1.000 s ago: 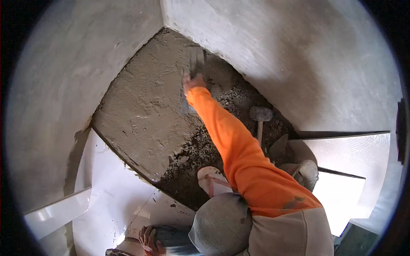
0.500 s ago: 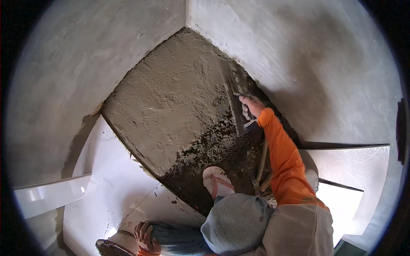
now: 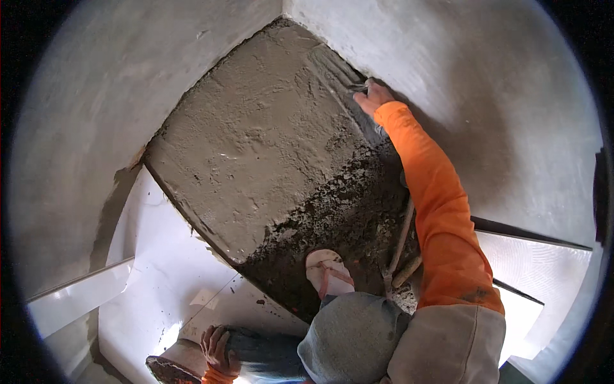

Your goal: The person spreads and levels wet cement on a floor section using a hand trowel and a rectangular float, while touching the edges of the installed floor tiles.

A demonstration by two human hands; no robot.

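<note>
My right hand [image 3: 374,97], in an orange sleeve, is closed around the handle of a flat rectangular trowel [image 3: 369,126]. The blade lies on the wet mortar [image 3: 249,121] along the right wall, partly hidden by my hand and sleeve. Smooth mortar covers the corner, with streaks near the trowel. Closer to me it breaks into dark, crumbly mortar [image 3: 332,185]. At the lower left, my left hand [image 3: 216,349] rests on my bent knee, holding nothing, its fingers draped and slightly apart.
Grey plastered walls [image 3: 460,70] meet at the far corner. White floor tiles [image 3: 166,256] border the mortar on the left. My sandalled foot [image 3: 327,272] stands on the dark bed. Beside it lie wooden-handled tools [image 3: 401,246], heads unclear. Loose tiles [image 3: 537,262] lean at right.
My right hand has carried the trowel farther away, up along the right wall, with the arm stretched out. My left hand stays on the knee. The view has shifted slightly.
</note>
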